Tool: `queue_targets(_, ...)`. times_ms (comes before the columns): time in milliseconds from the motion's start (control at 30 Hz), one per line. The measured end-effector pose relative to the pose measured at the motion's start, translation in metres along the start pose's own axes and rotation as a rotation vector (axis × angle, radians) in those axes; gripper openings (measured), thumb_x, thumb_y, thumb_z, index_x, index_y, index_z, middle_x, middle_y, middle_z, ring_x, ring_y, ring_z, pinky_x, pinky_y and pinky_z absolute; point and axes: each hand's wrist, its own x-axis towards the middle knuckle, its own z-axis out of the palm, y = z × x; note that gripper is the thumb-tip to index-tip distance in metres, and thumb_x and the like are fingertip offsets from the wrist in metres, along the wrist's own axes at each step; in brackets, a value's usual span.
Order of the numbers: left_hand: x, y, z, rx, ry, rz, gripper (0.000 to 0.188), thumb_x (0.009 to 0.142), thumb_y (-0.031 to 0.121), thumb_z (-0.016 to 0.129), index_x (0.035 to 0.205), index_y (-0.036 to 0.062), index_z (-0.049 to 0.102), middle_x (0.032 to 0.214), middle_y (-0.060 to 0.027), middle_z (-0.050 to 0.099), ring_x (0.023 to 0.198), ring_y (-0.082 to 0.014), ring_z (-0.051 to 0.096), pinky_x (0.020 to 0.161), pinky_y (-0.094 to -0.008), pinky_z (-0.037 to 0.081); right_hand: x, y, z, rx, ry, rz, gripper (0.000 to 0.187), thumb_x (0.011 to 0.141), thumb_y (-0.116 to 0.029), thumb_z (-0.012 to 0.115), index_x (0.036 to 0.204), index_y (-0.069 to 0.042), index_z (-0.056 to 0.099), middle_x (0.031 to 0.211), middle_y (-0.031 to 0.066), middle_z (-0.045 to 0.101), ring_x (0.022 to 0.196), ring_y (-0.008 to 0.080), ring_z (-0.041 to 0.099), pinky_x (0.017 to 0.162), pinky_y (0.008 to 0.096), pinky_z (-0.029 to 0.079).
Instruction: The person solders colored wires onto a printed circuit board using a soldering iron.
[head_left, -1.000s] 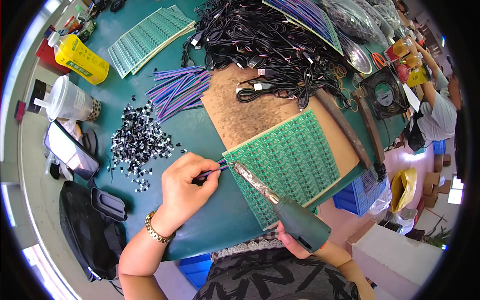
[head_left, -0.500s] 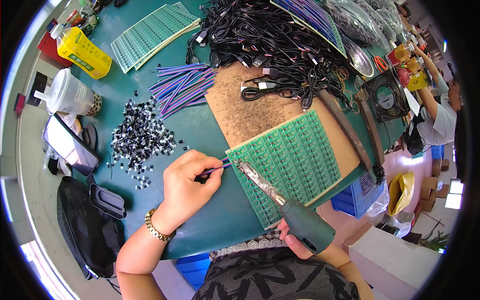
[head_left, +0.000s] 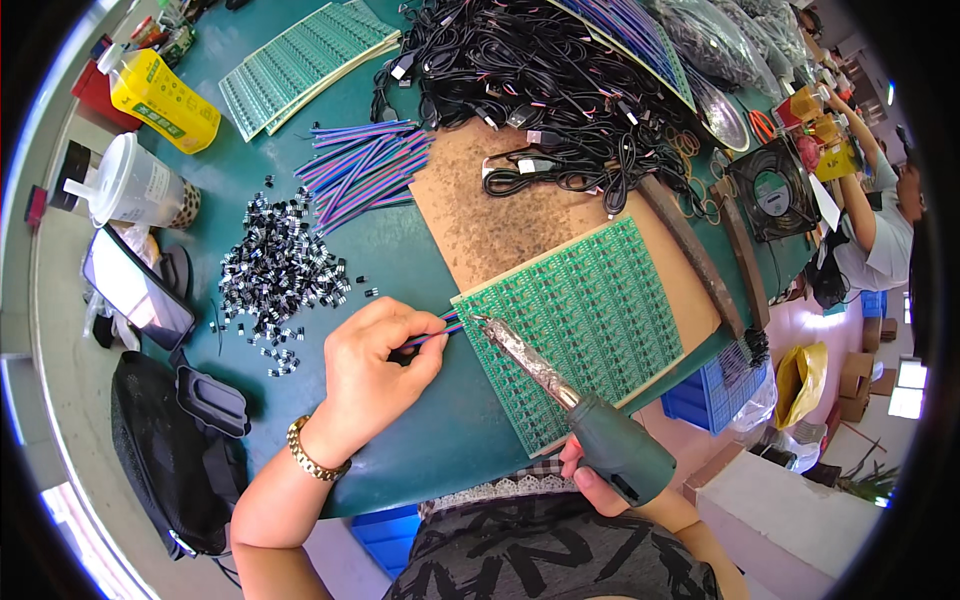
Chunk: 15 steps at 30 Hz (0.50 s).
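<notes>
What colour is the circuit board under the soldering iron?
The circuit board is green, seen best in the head view.

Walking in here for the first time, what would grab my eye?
Probably the tangle of black cables across the far side of the table. Nearer, the right hand holds a soldering iron over a green circuit board, while the left hand pinches thin coloured wires at the board's left edge. A yellow bottle stands out, far left.
</notes>
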Motion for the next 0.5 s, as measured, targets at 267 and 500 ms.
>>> queue_targets(267,0.000,-0.001,0.000,0.007,-0.005,0.020,0.010,0.074,-0.003,0.074,0.082,0.0016,0.070,0.076,-0.0036,0.061,0.060,-0.0082,0.056,0.055,-0.0214,0.046,0.013,-0.005,-0.003,-0.105,-0.045,-0.151,0.024,0.087,-0.017,0.060,0.103,0.001,0.057,0.087,0.0096,0.062,0.071,0.0172,0.062,0.065,0.0310,0.052)
queue_targets(500,0.001,0.000,0.001,0.014,0.020,0.038,0.010,0.073,-0.001,0.074,0.080,0.0036,0.070,0.072,-0.0049,0.062,0.058,-0.0139,0.059,0.052,-0.0253,0.047,0.017,-0.013,-0.005,-0.172,-0.032,-0.154,0.020,0.086,-0.020,0.062,0.093,-0.002,0.062,0.079,0.0074,0.063,0.070,0.0185,0.063,0.065,0.0325,0.052)
